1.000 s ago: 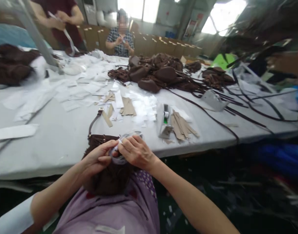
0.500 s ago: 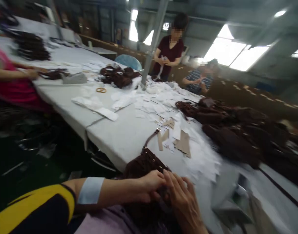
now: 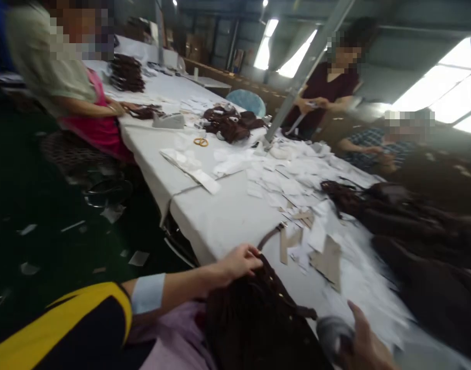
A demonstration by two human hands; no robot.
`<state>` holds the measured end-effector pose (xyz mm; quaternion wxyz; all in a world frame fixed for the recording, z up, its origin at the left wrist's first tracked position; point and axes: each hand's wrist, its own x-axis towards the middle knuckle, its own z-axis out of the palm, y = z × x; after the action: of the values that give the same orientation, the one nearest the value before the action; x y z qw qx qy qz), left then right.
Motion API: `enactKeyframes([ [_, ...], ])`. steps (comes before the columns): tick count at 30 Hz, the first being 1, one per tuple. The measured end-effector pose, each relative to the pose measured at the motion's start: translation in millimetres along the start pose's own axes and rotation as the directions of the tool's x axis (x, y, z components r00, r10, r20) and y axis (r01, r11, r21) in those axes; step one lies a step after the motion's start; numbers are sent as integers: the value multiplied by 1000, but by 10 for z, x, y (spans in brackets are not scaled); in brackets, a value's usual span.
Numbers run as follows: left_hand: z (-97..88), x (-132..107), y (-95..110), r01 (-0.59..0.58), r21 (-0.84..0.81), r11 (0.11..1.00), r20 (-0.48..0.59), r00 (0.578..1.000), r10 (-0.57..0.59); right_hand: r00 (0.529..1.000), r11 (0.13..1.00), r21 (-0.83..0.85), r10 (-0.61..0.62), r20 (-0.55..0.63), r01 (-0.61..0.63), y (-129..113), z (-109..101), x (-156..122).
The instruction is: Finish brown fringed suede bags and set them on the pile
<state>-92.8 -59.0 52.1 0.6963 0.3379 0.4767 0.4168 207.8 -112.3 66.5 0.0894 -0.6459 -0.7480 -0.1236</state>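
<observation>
My left hand (image 3: 240, 262) grips the top edge of a dark brown bag (image 3: 258, 318) that rests on my lap against the table's near edge. The bag's strap (image 3: 270, 235) lies on the white table (image 3: 220, 216). My right hand (image 3: 364, 344) sits at the bottom right, closed round a crumpled grey wad (image 3: 331, 334) of paper or film, away from the bag's opening. Cardboard strips (image 3: 328, 257) and white paper scraps lie just beyond the bag.
A heap of brown bags (image 3: 420, 241) fills the table's right side, a smaller pile (image 3: 230, 123) lies farther back. A tape ring (image 3: 200, 142) and a grey dispenser (image 3: 169, 121) sit at the left. A person in pink (image 3: 85, 103) sits at the left; two people work across.
The view has swung to the left. My right hand has come off the bag and moved right with the grey wad. My left hand stays on the bag's top edge.
</observation>
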Motion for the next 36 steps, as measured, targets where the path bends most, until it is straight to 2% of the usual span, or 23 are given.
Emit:
enactKeyframes([
  [1,-90,82,84,-30,12,999,-94,995,31,990,990,-47,136,40,-134,56,-27,51],
  [2,-166,181,153,-51,11,999,-121,991,52,969,972,-64,232,88,-227,95,-38,108],
  [4,-256,396,236,-38,1,999,-99,994,38,911,930,-55,367,187,-363,149,-11,226],
  [7,-224,662,237,58,-14,998,-11,998,-58,833,851,70,488,260,-520,233,94,372],
  [10,-54,885,182,191,-34,981,94,978,-187,818,818,164,490,302,-551,342,217,459],
  [14,193,1271,217,350,-106,931,226,920,-321,823,820,209,445,354,-533,426,377,510],
  [17,276,1554,398,371,-216,903,293,907,-302,823,811,245,426,375,-531,465,445,501],
  [19,247,1672,566,331,-317,889,330,917,-223,833,783,302,458,311,-543,520,431,456],
  [21,135,1717,724,263,-442,857,379,921,-87,808,711,387,546,222,-587,595,368,366],
  [23,-57,1702,829,194,-541,818,411,910,56,733,615,439,658,172,-655,659,286,230],
  [24,-174,1677,851,175,-560,810,413,906,90,684,567,441,711,165,-696,672,253,148],
  [26,-425,1608,832,163,-545,822,404,910,88,590,485,414,788,176,-770,642,235,-24],
  [28,-658,1532,748,135,-511,849,382,920,84,533,429,392,820,209,-814,538,303,-170],
  [30,-829,1467,641,94,-484,870,353,931,95,527,406,407,813,249,-818,397,443,-252],
  [32,-923,1421,558,64,-471,880,315,944,100,544,396,450,794,272,-801,274,604,-256],
  [36,-939,1369,533,-9,-401,916,244,963,116,572,353,559,771,281,-750,205,778,-115],
])
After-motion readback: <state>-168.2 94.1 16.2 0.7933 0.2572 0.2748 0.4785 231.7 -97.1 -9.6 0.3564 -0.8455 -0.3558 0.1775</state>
